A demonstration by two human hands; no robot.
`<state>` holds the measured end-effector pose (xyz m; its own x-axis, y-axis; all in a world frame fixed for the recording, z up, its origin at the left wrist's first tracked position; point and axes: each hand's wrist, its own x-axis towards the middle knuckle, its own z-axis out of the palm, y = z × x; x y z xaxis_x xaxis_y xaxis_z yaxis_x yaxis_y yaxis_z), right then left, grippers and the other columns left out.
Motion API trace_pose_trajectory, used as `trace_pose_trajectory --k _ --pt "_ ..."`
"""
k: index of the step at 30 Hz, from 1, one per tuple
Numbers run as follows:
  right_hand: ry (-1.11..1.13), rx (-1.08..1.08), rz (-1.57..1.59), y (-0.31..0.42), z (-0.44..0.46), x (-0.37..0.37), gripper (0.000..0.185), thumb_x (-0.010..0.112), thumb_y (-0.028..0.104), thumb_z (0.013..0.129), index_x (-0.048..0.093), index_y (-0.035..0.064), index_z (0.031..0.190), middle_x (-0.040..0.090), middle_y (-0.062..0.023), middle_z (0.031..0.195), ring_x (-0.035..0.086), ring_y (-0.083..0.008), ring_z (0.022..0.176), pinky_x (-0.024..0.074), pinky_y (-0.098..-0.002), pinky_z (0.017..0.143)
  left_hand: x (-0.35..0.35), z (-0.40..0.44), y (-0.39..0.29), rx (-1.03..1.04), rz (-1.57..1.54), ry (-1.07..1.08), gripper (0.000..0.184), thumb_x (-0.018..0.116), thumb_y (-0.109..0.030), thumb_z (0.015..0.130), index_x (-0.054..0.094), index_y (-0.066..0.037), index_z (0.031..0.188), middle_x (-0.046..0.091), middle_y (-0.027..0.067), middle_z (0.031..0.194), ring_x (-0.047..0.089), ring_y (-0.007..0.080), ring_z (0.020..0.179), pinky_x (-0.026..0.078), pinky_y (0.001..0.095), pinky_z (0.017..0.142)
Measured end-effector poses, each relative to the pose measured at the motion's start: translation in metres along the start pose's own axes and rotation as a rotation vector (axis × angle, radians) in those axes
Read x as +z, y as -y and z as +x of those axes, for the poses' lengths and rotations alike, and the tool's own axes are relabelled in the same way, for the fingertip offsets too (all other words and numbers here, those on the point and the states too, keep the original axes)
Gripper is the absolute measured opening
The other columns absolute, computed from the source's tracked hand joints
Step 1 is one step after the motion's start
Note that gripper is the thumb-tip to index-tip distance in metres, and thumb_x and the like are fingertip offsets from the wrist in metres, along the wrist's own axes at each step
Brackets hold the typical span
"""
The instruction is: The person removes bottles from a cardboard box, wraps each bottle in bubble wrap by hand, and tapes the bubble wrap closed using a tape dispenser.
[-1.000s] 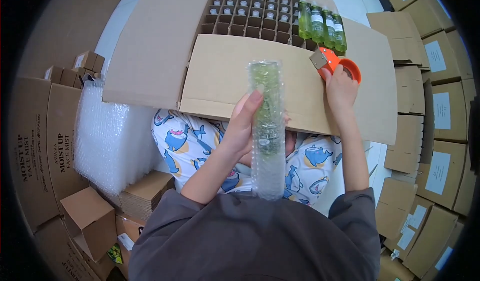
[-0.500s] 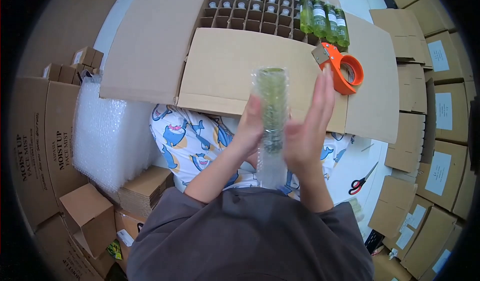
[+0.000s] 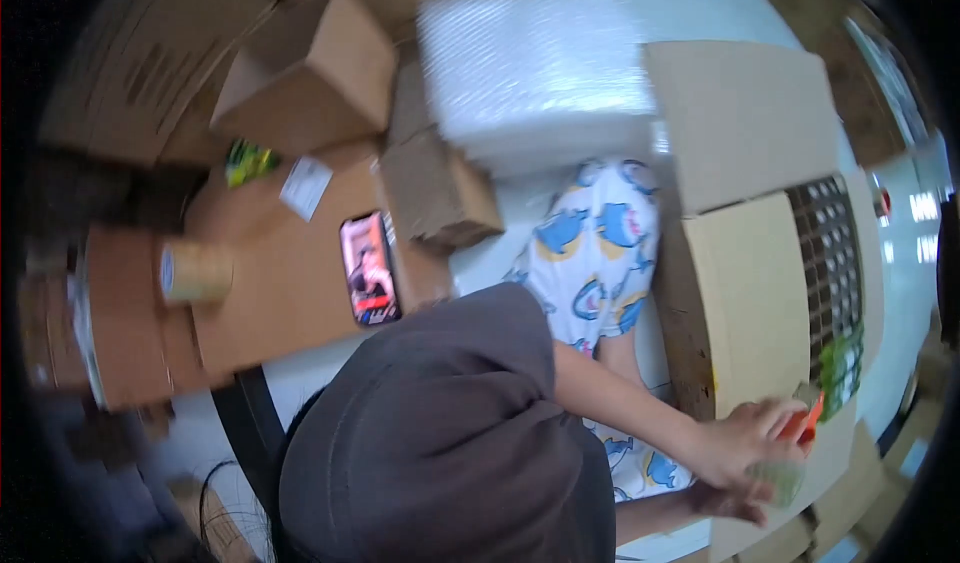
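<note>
My left hand [image 3: 738, 451] is at the lower right with its fingers curved over a green bottle in bubble wrap [image 3: 780, 479]. Only the bottle's blurred end shows beyond the fingers. Just below is my right hand [image 3: 728, 503], close to the wrapped bottle; it is partly hidden and smeared, so its grip is unclear. Behind my fingers shows an orange tape dispenser [image 3: 814, 421] on the large carton [image 3: 755, 308]. Several green bottles [image 3: 842, 371] lie on the carton's divider grid [image 3: 828, 253].
A stack of bubble wrap sheets [image 3: 535, 58] stands beyond my knees. To the left, a phone [image 3: 370, 268] with a lit screen, a tape roll [image 3: 197, 271], a paper label [image 3: 305, 187] and a green-yellow packet [image 3: 249, 163] rest on cardboard. An open box [image 3: 310, 83] stands behind them.
The view has swung left, bringing the phone and tape roll into sight and shifting the carton to the right. My hands and the wrapped bottle now appear at the lower right, blurred.
</note>
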<state>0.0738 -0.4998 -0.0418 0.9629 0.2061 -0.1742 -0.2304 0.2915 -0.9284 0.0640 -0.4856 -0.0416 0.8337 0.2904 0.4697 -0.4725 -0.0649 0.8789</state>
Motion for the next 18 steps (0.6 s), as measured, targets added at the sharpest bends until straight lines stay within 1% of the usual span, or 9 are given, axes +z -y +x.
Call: trace_pose_trajectory --k 2,3,6,7,10,11,14,15,18 --pt "0.023 0.009 -0.174 -0.003 -0.009 -0.012 0.057 0.043 0.045 0.092 0.038 0.0035 0.131 0.045 -0.0161 0.127 0.045 -0.0293 0.116 0.0367 -0.0399 0.098 0.019 -0.015 -0.003 0.147 0.468 -0.131 0.085 0.037 -0.073 0.078 0.034 -0.009 0.135 0.023 0.0327 0.132 0.023 0.0478 0.124 0.015 0.0657 0.096" --pt "0.022 0.006 -0.256 -0.003 -0.013 -0.021 0.057 0.043 0.044 0.092 0.038 0.0033 0.131 0.045 -0.0161 0.127 0.045 -0.0293 0.116 0.0368 -0.04 0.098 0.031 -0.023 -0.001 0.126 0.467 -0.174 0.085 0.037 -0.073 0.078 0.034 -0.009 0.135 0.023 0.0327 0.132 0.023 0.0478 0.124 0.015 0.0657 0.096" --pt "-0.007 -0.047 -0.452 -0.003 -0.016 -0.048 0.056 0.044 0.044 0.092 0.038 0.0028 0.13 0.045 -0.0159 0.126 0.045 -0.0292 0.115 0.0371 -0.0401 0.098 0.054 -0.047 0.016 0.271 0.755 -0.231 0.087 0.031 -0.073 0.08 0.029 -0.007 0.136 0.035 0.0301 0.123 0.028 0.0467 0.12 0.014 0.0682 0.093" --pt "-0.027 -0.074 -0.511 -0.001 -0.015 -0.059 0.056 0.045 0.043 0.092 0.039 0.0026 0.13 0.045 -0.0158 0.126 0.045 -0.0292 0.115 0.0372 -0.0401 0.097 0.057 -0.053 0.014 0.268 0.751 -0.246 0.087 0.031 -0.073 0.08 0.029 -0.007 0.136 0.035 0.0301 0.123 0.028 0.0467 0.12 0.014 0.0682 0.093" --pt "-0.116 -0.168 -0.674 0.007 -0.014 -0.098 0.055 0.046 0.042 0.092 0.039 0.0021 0.129 0.046 -0.0157 0.125 0.046 -0.0291 0.114 0.0375 -0.0402 0.097 0.065 -0.069 0.005 0.183 0.263 0.178 0.089 0.029 -0.07 0.082 0.019 -0.004 0.141 0.023 0.0389 0.131 0.019 0.0526 0.125 0.011 0.0712 0.092" --pt "-0.147 -0.199 -0.724 0.011 -0.013 -0.111 0.055 0.046 0.042 0.092 0.039 0.0019 0.128 0.046 -0.0156 0.124 0.046 -0.029 0.114 0.0376 -0.0402 0.097 0.064 -0.071 0.002 0.187 0.258 0.177 0.089 0.029 -0.07 0.082 0.019 -0.004 0.141 0.023 0.0389 0.131 0.019 0.0526 0.125 0.011 0.0712 0.092" --pt "-0.247 -0.291 -0.872 0.027 -0.015 -0.153 0.054 0.047 0.041 0.091 0.04 0.0014 0.127 0.047 -0.0154 0.123 0.046 -0.0289 0.113 0.0379 -0.0403 0.097 0.063 -0.074 -0.005 0.089 0.192 0.442 0.085 0.032 -0.067 0.083 0.019 -0.006 0.141 0.04 0.0333 0.118 0.033 0.0474 0.116 0.016 0.0703 0.09" --pt "-0.278 -0.323 -0.917 0.031 -0.014 -0.166 0.054 0.047 0.041 0.091 0.04 0.0012 0.127 0.047 -0.0154 0.123 0.046 -0.0289 0.113 0.038 -0.0404 0.097 0.067 -0.075 -0.004 0.096 0.192 0.442 0.085 0.032 -0.067 0.083 0.019 -0.006 0.141 0.04 0.0333 0.118 0.033 0.0474 0.116 0.016 0.0703 0.09" --pt "-0.374 -0.41 -1.043 0.042 -0.013 -0.207 0.053 0.048 0.04 0.091 0.041 0.0007 0.126 0.047 -0.0152 0.122 0.047 -0.0288 0.112 0.0383 -0.0405 0.096 0.08 -0.081 -0.003 0.135 0.226 0.443 0.081 0.035 -0.064 0.084 0.022 -0.007 0.14 0.048 0.0268 0.106 0.041 0.0416 0.106 0.022 0.0683 0.087"
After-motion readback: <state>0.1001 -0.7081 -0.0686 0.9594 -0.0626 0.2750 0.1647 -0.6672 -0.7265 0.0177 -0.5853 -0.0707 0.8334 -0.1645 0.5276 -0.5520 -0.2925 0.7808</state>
